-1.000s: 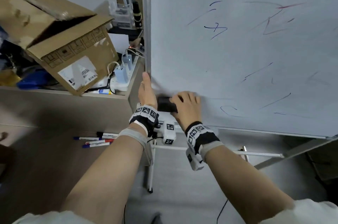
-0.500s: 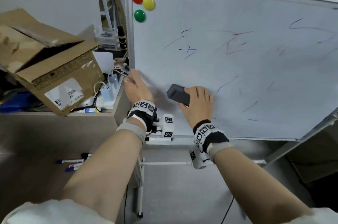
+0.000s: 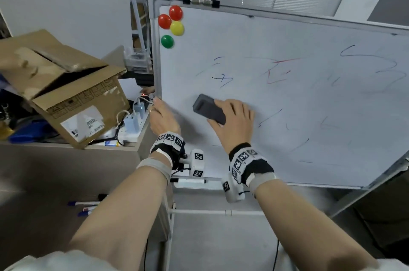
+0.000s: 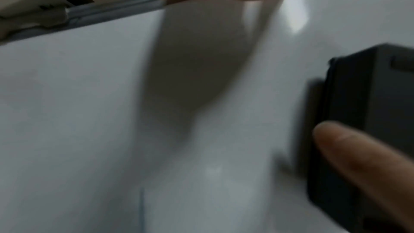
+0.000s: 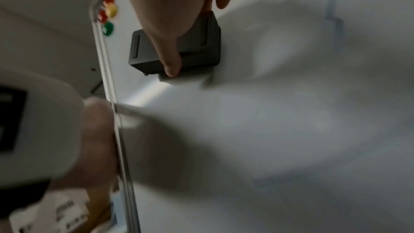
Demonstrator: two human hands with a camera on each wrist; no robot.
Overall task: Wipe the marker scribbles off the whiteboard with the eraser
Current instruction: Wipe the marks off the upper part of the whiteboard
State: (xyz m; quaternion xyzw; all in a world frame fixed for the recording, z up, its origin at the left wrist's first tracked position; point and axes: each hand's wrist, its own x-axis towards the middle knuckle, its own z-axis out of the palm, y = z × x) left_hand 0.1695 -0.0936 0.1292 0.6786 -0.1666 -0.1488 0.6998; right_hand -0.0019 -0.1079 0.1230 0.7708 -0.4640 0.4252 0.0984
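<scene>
A white whiteboard on a stand carries thin blue scribbles and red scribbles, with fainter strokes to the right. My right hand grips a dark grey eraser flat against the left-middle of the board, below the blue marks. In the right wrist view the thumb lies across the eraser. My left hand holds the board's left frame, its fingers reaching over the edge. The eraser shows at the right of the left wrist view.
Several round magnets sit at the board's top left corner. Left of the board, a counter holds an open cardboard box and a power strip. A marker lies in the board's tray; others lie lower left.
My right hand has slid the eraser up and right from the board's bottom edge. The left hand stays on the left frame. The head view has tilted upward.
</scene>
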